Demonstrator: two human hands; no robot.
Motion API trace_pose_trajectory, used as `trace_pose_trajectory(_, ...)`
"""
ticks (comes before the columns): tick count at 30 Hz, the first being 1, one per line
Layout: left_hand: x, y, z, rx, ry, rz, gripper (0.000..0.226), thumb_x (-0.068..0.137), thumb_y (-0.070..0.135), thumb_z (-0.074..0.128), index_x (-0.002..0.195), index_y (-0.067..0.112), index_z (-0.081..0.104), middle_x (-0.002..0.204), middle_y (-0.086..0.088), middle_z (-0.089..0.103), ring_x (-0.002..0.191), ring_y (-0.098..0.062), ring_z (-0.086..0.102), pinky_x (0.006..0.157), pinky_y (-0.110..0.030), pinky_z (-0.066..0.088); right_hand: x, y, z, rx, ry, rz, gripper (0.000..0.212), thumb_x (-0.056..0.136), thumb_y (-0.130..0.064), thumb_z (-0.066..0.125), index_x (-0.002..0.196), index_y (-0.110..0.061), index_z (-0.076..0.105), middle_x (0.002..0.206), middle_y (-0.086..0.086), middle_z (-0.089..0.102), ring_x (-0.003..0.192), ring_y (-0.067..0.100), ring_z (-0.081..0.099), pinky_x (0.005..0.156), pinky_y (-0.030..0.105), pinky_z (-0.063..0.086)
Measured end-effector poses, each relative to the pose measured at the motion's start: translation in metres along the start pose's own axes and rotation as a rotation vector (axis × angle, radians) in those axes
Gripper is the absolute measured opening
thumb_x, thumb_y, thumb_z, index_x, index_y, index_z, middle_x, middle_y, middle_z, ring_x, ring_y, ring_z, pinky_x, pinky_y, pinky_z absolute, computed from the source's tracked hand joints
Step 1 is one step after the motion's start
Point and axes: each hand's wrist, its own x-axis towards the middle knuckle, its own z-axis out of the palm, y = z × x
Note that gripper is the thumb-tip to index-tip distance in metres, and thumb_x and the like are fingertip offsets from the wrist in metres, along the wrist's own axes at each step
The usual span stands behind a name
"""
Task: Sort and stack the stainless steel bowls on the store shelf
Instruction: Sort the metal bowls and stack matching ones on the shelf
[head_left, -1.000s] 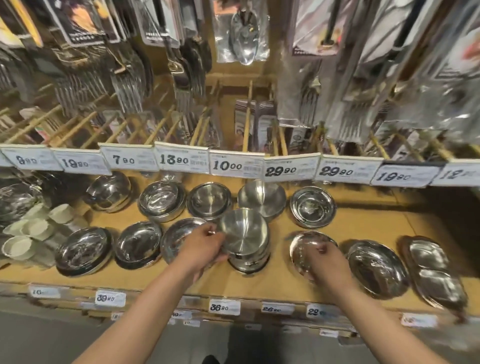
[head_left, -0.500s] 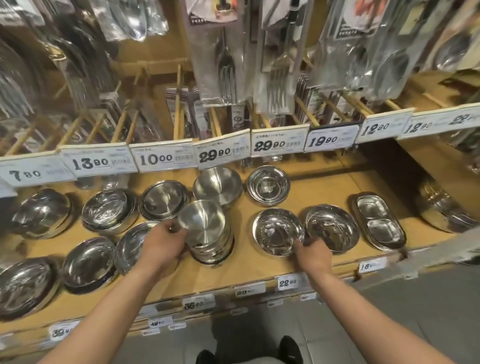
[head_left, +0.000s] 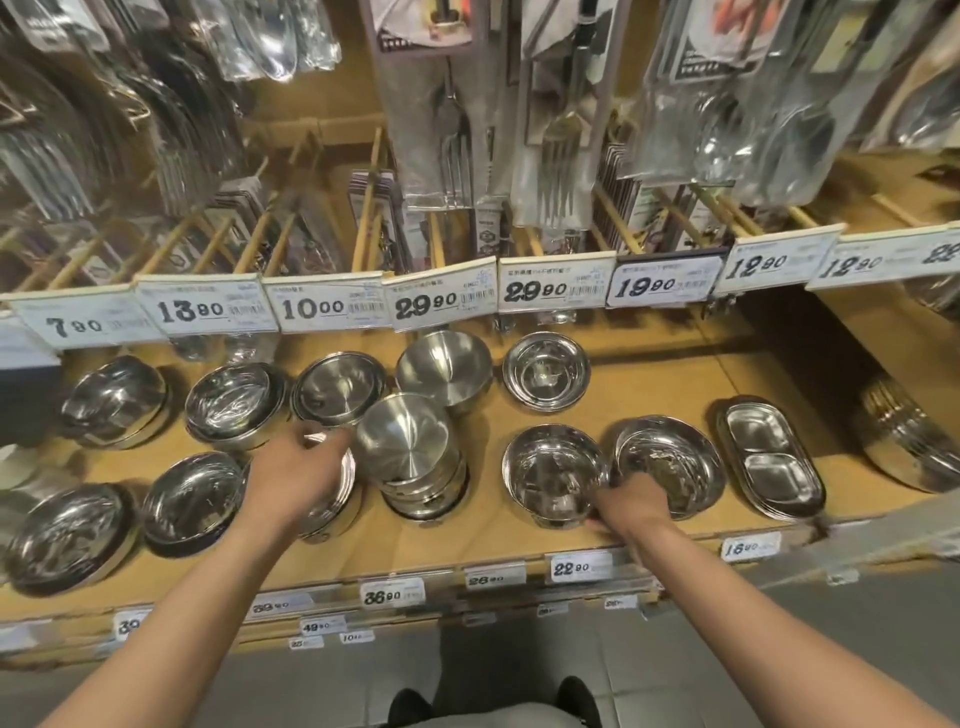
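Stainless steel bowls stand in two rows on the wooden shelf (head_left: 649, 395). A tall stack of deep bowls (head_left: 410, 457) leans to the left in the front row. My left hand (head_left: 296, 467) reaches its left rim and holds the top bowl, though the fingers are blurred. The hand covers part of a shallow bowl stack (head_left: 340, 493). My right hand (head_left: 631, 504) grips the front right rim of a shiny shallow bowl (head_left: 550, 467), next to another bowl (head_left: 670, 462).
A two-compartment steel dish (head_left: 769, 457) lies at the front right. More bowl stacks (head_left: 234, 405) fill the left side. Price tags (head_left: 441, 296) line the rail above, and bagged cutlery (head_left: 457, 130) hangs low over the back row.
The view has swung right across the shelf. My right hand has moved from the bowl's front edge to its right rim. My left hand stays at the leaning stack.
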Motion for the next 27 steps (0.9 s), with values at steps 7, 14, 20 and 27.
trace_pose_trajectory(7, -0.028, 0.050, -0.002, -0.018, 0.173, 0.174, 0.023, 0.093, 0.041, 0.061, 0.105, 0.021, 0.063, 0.086, 0.011, 0.063, 0.077, -0.007, 0.057, 0.062, -0.029, 0.041, -0.005, -0.014, -0.058, 0.020, -0.148, -0.143, 0.016, 0.089, -0.009, 0.074, 0.100, 0.001, 0.068, 0.079, 0.012, 0.078, 0.071, 0.024, 0.077, 0.074, 0.040, 0.064)
trace_pose_trajectory(14, -0.074, 0.098, 0.063, -0.080, -0.131, 0.269, 0.012, 0.095, 0.022, 0.060, 0.098, 0.022, 0.071, 0.095, -0.002, 0.073, 0.087, -0.024, 0.070, 0.081, -0.041, 0.060, 0.001, -0.032, -0.135, 0.118, -0.198, -0.171, 0.015, 0.094, -0.004, 0.064, 0.082, 0.005, 0.067, 0.062, 0.014, 0.072, 0.051, 0.014, 0.071, 0.045, 0.019, 0.054)
trace_pose_trajectory(20, -0.097, 0.132, 0.144, -0.287, -0.560, 0.069, 0.024, 0.096, 0.040, 0.065, 0.097, 0.016, 0.065, 0.089, -0.004, 0.077, 0.072, -0.013, 0.075, 0.064, -0.026, 0.062, -0.001, -0.038, -0.185, -0.012, -0.239, -0.290, 0.029, 0.092, 0.001, 0.062, 0.063, -0.001, 0.061, 0.051, 0.008, 0.064, 0.042, 0.010, 0.064, 0.041, 0.014, 0.048)
trace_pose_trajectory(27, -0.096, 0.150, 0.196, -0.218, -0.629, 0.024, 0.018, 0.094, 0.010, 0.066, 0.107, -0.002, 0.064, 0.078, -0.013, 0.077, 0.065, -0.018, 0.076, 0.052, -0.020, 0.058, 0.013, -0.031, -0.206, -0.024, -0.252, -0.388, 0.027, 0.097, -0.020, 0.063, 0.072, -0.009, 0.068, 0.053, -0.003, 0.066, 0.051, 0.007, 0.060, 0.057, 0.019, 0.051)
